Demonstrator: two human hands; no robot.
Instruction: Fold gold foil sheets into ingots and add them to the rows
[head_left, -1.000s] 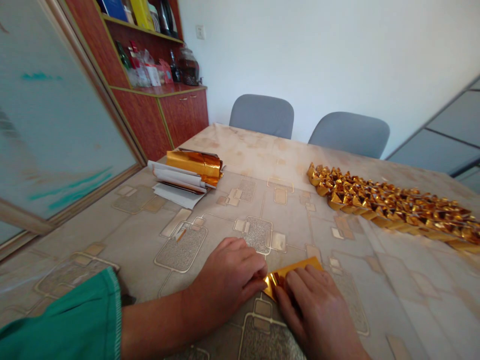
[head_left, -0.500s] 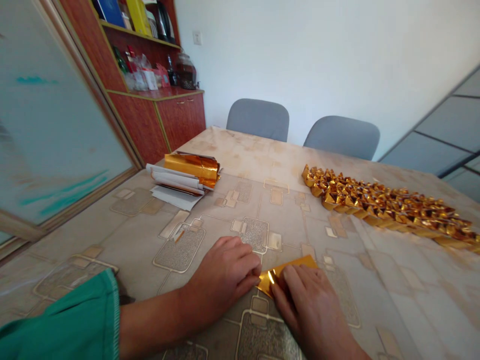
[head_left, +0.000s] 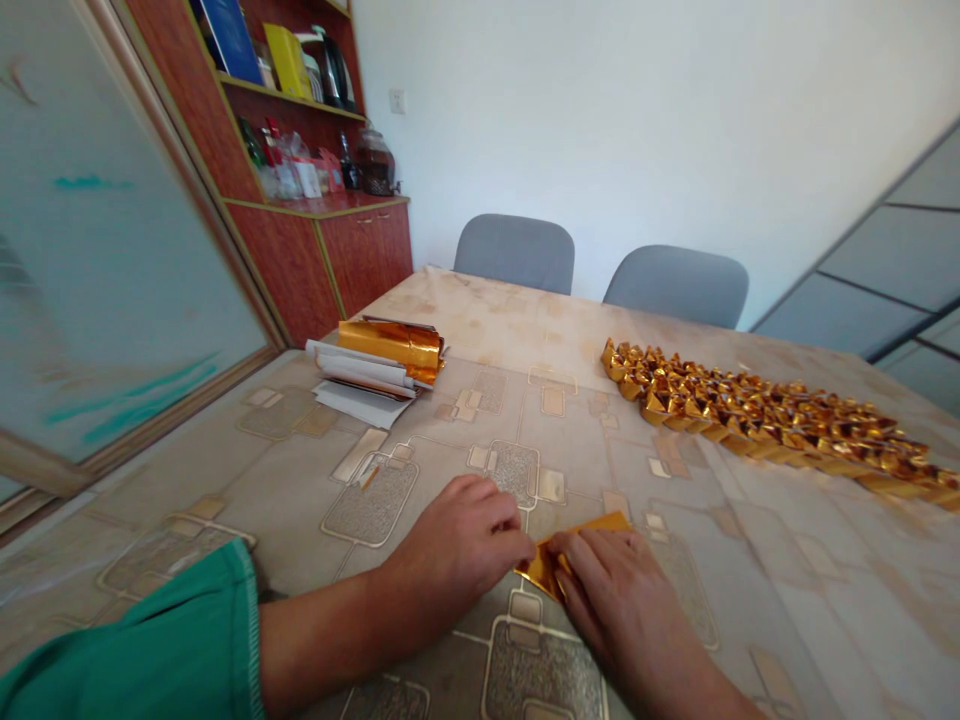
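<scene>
A small folded piece of gold foil paper (head_left: 538, 577) lies on the patterned tablecloth, with a corner showing beyond my right hand. My left hand (head_left: 474, 540) has its fingers curled, thumb and fingertips pinched at the paper's left end. Lying over the middle of the paper, my right hand (head_left: 619, 590) has its fingers bent and closed on it, hiding much of the fold. The tips of both hands are close together.
Rows of folded gold foil pieces (head_left: 750, 405) stand at the right of the table. A stack of gold and white paper sheets (head_left: 394, 343) lies at the back left. Two grey chairs (head_left: 514, 250) stand behind the table, and a red-brown cabinet (head_left: 360, 255) beyond the left corner.
My left fingertips have moved a little right onto the paper's left end. My right fingers have curled in more over the paper. The view has tilted up slightly.
</scene>
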